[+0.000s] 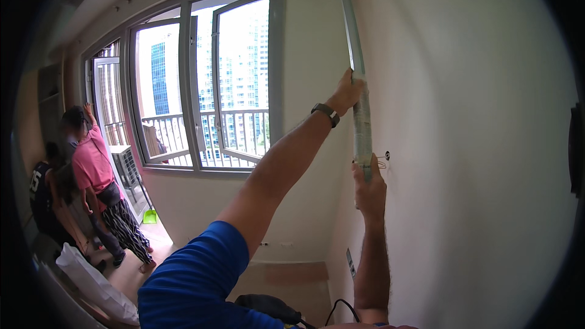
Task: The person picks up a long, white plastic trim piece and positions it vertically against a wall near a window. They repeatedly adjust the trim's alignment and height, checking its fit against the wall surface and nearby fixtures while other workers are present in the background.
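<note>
Long pole: A long, thin, silver-grey pole (362,119) is up high in front of the person, almost straight up, with its top leaning a bit to the left. It is near the smooth, cream-coloured wall (463,146) on the right. I cannot tell if the two touch.
Left hand: The left hand (347,93), with a dark watch (326,114) on its wrist, is wrapped around the pole, higher up.
Right hand: The right hand (370,190) is curled tight around the pole's low part, near its bottom end.
Cloudy wrap: Thin, pale, see-through wrap (361,137) goes around the pole between the hands. Above the left hand the pole looks shiny and smooth.
Done: The pole is up, and both hands have it.
Left: The hands seem to be bearing its weight, so I think it is not fixed to anything yet. The wrap is not off. The top end is at the edge of the view, so I cannot tell if it meets anything.
Wall hole: A small, dark, round hole (387,155) with thin wires poking out is just beside the right hand, with no cover on it.
</note>
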The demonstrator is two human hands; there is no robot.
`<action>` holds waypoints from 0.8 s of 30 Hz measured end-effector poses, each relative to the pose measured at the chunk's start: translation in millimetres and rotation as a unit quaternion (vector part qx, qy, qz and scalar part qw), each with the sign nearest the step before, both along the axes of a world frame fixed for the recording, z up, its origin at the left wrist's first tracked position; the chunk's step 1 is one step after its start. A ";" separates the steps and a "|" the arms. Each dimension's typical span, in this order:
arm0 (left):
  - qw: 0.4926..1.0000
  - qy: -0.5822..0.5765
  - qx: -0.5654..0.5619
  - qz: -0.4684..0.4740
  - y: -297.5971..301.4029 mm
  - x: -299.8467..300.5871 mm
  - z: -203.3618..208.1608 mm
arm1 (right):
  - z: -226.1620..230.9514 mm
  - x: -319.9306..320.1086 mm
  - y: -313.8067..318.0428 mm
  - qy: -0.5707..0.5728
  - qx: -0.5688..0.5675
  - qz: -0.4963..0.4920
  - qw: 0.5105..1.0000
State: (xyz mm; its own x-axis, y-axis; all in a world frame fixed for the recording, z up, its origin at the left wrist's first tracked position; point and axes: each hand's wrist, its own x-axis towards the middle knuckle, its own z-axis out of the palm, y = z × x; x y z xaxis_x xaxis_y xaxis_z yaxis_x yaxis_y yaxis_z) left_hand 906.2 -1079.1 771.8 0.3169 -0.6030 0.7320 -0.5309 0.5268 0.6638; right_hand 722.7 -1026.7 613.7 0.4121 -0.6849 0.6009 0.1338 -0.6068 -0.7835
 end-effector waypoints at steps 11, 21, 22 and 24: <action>0.979 0.164 0.074 -0.097 9.8 -6.5 -75.5 | -125.9 -33.1 29.8 0.048 0.063 -0.015 0.997; 0.941 0.200 0.254 -0.095 62.9 -44.7 -290.2 | -317.2 -116.5 93.3 0.131 0.138 0.014 0.982; 0.940 0.202 0.255 -0.103 67.3 -47.1 -314.5 | -332.4 -123.3 101.0 0.126 0.155 0.026 0.980; 0.930 0.229 0.259 -0.122 79.6 -63.5 -347.0 | -361.1 -139.5 113.2 0.117 0.184 0.040 0.975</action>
State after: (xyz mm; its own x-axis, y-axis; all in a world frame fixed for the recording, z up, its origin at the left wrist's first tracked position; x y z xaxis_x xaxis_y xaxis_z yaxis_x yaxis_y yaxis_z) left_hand 842.7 -999.5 424.8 0.3307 -0.9324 0.1460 -0.0367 0.1419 0.9892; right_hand 583.1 -913.6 252.6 0.5696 -0.7965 0.2030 -0.0402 -0.2736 -0.9610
